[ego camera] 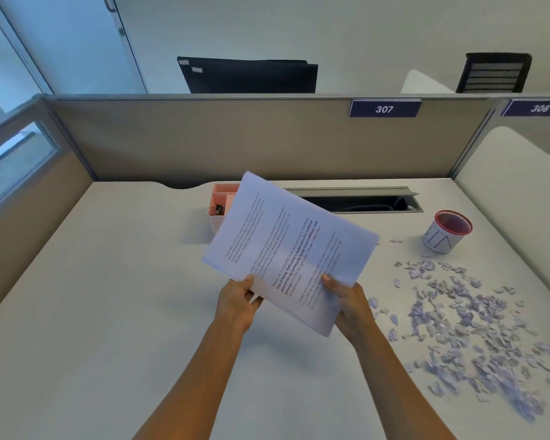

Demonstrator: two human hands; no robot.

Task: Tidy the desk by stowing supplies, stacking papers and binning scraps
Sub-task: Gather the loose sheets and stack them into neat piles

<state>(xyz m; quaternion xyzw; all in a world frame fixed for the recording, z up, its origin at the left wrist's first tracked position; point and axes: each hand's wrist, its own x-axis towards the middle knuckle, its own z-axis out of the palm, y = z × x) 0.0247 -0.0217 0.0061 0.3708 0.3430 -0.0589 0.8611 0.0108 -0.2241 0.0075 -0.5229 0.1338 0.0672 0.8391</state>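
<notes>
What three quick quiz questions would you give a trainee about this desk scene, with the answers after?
1. True or false: the stack of papers lies flat on the desk.
2. Where are the paper scraps? A: left of the papers. B: on the desk, to the right of the right hand. C: on the floor.
3. Fill in: the number plate on the back partition reads ___.

Key
1. False: the left hand and right hand hold it tilted above the desk.
2. B.
3. 307.
</notes>
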